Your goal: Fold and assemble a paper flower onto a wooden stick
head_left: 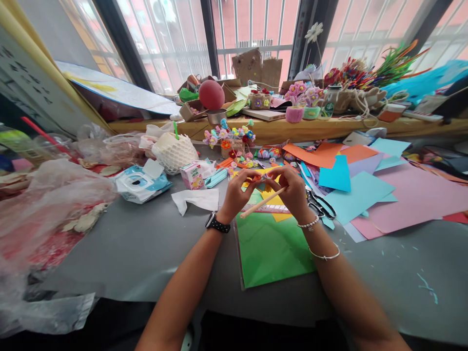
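- The grey table [146,248] spreads below the hands, its far edge running along the window ledge [197,130].
- Crumpled clear plastic bags [44,204] cover the table's left edge.
- A pink paper sheet [413,195] lies toward the right edge, partly under a light-blue sheet [360,195].
- A green sheet [274,248] lies near the middle of the table's near edge, below the hands.
- A coconut [175,152] in white foam netting, with 1 green straw, sits toward the far left corner; the wipes packet [141,181] is just in front of it.
- The left hand [236,191], above a black watch, pinches a small multicoloured piece between its fingertips.
- The right hand [293,189], above 2 bracelets, pinches the same piece and also holds a wooden stick.
- Black-handled scissors [319,204] lie just right of the right hand.
- The wooden stick [261,203] slants above the green sheet's far edge.
- The small multicoloured piece [262,184] is between both hands' fingertips, raised over the table; its shape is too small to tell.
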### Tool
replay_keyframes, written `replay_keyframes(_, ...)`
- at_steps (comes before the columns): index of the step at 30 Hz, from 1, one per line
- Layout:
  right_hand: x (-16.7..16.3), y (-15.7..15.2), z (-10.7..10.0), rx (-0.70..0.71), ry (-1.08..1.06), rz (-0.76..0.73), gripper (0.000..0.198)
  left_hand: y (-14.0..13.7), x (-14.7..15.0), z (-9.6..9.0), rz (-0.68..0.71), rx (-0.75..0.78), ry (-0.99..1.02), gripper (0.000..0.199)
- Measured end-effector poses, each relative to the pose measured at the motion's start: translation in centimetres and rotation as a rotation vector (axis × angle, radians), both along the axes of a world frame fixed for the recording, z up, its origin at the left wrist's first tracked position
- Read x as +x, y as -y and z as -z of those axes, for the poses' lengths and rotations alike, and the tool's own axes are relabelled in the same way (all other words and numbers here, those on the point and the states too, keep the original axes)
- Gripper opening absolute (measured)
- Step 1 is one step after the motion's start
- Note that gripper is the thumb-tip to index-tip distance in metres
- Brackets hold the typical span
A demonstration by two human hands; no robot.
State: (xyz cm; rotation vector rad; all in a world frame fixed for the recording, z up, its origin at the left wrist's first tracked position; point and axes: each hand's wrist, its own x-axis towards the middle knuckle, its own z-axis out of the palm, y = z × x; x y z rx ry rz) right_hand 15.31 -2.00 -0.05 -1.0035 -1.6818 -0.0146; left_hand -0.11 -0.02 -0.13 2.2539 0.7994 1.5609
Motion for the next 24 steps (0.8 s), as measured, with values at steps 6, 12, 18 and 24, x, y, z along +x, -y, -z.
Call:
replay_keyframes(6,0.05,-0.03,-0.02,0.003,-0.007,-0.023,0.011,-0.04,0.02,0.01,0.013,-0.011,-0.010,0.010)
replay_keyframes(12,0.12,0.01,-0.24,-0.004,-0.013,-0.037,0.011,0.03,0.01,-0.04,0.023,-0.018,-0.021,0.009)
replay_keyframes(18,0.30,0.25,-0.51,0.009,0.049,0.027,0.013,-0.08,0.01,0.14,0.025,-0.030,-0.034,0.010)
replay_keyframes(24,0.27,0.38,-0.73,0.045,0.097,0.025,0.013,0.10,-0.09,-0.10,0.061,-0.101,-0.035,0.010)
